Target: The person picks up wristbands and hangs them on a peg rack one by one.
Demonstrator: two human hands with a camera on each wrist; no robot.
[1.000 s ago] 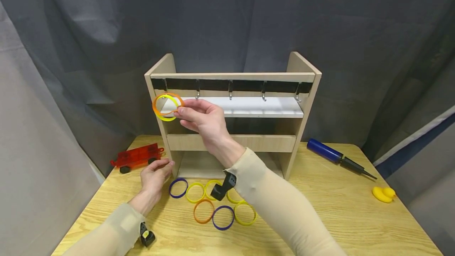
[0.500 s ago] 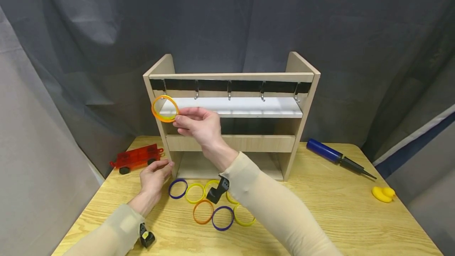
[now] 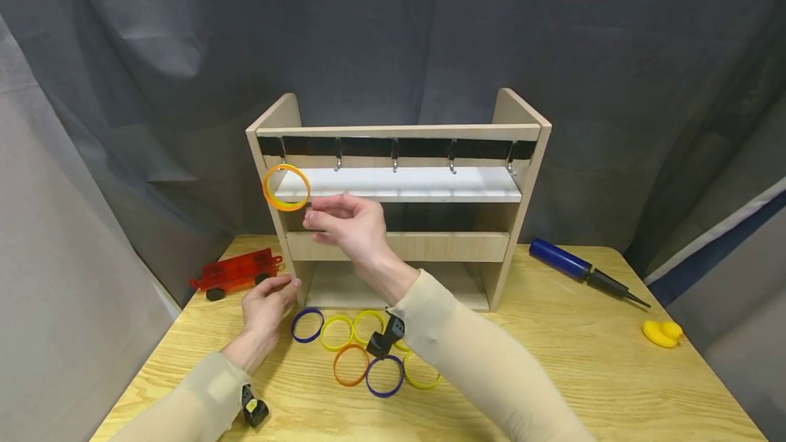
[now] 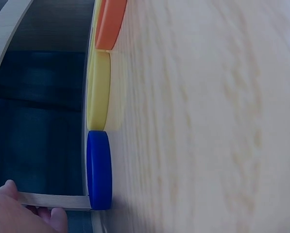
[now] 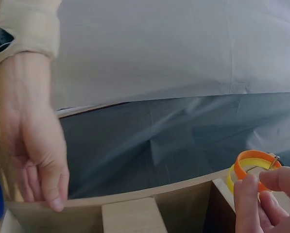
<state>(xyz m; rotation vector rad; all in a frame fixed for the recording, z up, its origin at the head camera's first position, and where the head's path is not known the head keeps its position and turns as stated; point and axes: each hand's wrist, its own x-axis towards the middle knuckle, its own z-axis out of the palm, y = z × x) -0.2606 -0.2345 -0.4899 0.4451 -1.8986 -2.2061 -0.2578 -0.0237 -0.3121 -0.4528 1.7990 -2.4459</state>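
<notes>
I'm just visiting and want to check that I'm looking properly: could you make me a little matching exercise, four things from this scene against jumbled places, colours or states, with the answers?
Things:
1. Toy wagon
2. Duck
3. Upper orange ring
4. Left hand

Places, colours or states:
A. At the leftmost hook
B. Gripping the rack
C. Red
D. Near the right edge of the table

Right pairs: 1-C, 2-D, 3-A, 4-B

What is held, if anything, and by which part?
Left hand pinches the rack by the lower front edge of its left panel; right hand seemingly holds nothing.
</notes>
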